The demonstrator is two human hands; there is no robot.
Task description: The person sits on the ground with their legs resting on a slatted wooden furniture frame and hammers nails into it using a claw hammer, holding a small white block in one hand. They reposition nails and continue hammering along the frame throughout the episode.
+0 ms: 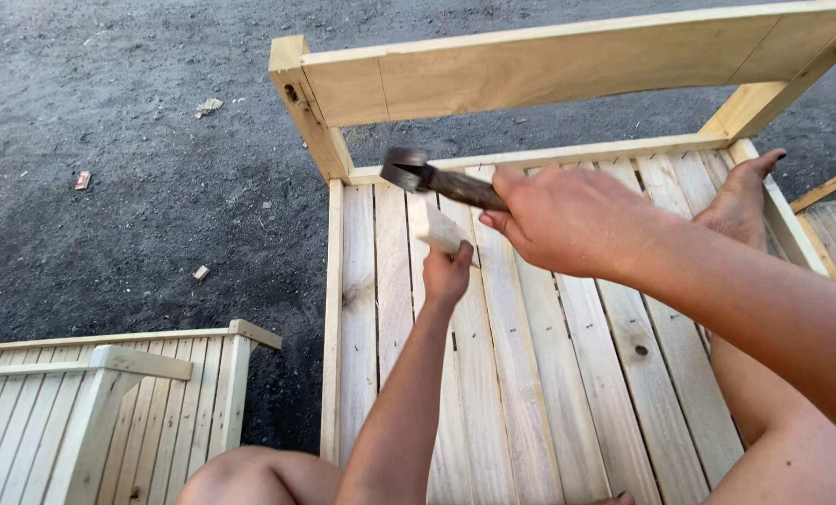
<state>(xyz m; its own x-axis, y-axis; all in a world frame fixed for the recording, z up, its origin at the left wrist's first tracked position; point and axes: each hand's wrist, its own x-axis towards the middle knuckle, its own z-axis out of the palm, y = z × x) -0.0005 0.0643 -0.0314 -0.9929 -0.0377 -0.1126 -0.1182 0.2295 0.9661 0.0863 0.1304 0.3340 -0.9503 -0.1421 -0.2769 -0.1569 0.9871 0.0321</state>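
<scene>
My left hand [446, 273] pinches a small wood block [442, 230] steady on the slats [530, 374]. My right hand [568, 217] grips the hammer [437, 178] tight above it.

Outdoor carpentry worksite: dark gravel ground [137, 187] across upper left, wood offcuts [209, 107] scattered on it, unfinished slatted pine frame [568, 374] at centre, second slatted piece [109, 411] lower left.

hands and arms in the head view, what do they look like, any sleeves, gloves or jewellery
Both arms are bare as far as the view shows, with no sleeves. The left hand and the right hand wear no gloves, and no rings, watch or wristband are visible. The left arm looks slim; the right forearm fills the frame nearer the camera. No markings can be seen.
</scene>
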